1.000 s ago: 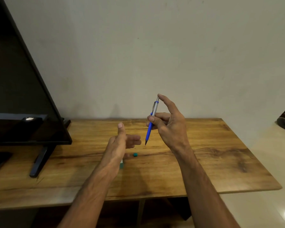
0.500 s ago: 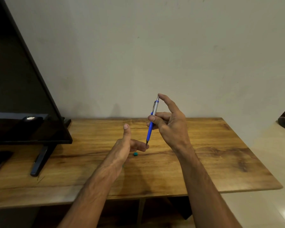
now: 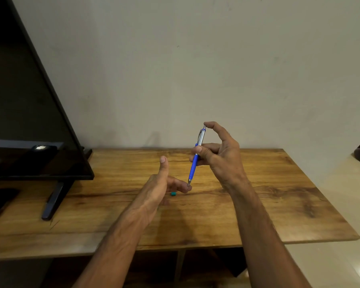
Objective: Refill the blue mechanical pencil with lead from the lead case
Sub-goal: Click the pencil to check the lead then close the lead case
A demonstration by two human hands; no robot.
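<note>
your left hand (image 3: pixel 160 183) has been closing in on the pencil over the last second, and now a fingertip is sitting right at the tip of the blue mechanical pencil (image 3: pixel 195 157), fingers loosely open and holding nothing i can see. your right hand (image 3: pixel 218 154) is gripping the pencil above the wooden table (image 3: pixel 279 194), index finger resting on the top button. you are probably clicking to test the feed. the pencil is standing near upright, tip down: blue lower barrel, silver upper half with a clip.
</note>
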